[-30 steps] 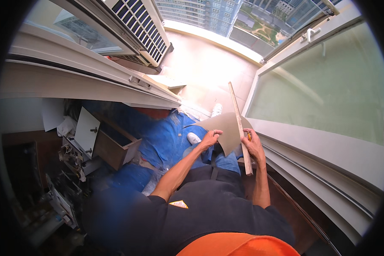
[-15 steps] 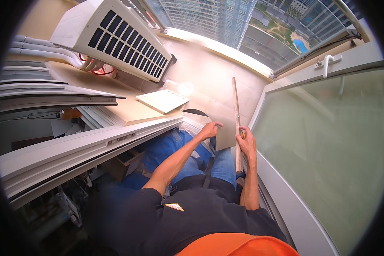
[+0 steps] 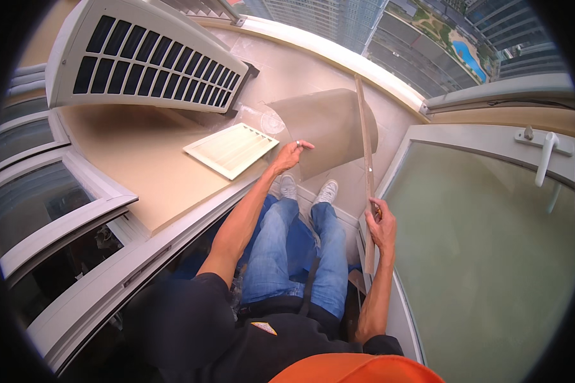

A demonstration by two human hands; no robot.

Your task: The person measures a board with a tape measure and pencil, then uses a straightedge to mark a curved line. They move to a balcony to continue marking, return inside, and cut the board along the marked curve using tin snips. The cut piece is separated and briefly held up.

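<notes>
Both hands on a thin brown panel, held out over the balcony floor.

Left hand [image 3: 292,153] pinches the panel [image 3: 322,131] at its near left edge, fingers closed on it; the sheet bows upward. Right hand [image 3: 383,225] is wrapped around the long wooden strip [image 3: 366,172] along the panel's right edge, just beside the frosted glass door [image 3: 485,255]. A white louvred grille [image 3: 231,149] lies flat on the ledge left of the panel, below the outdoor AC unit [image 3: 147,60]. White shoes [image 3: 308,189] sit under the panel.
</notes>
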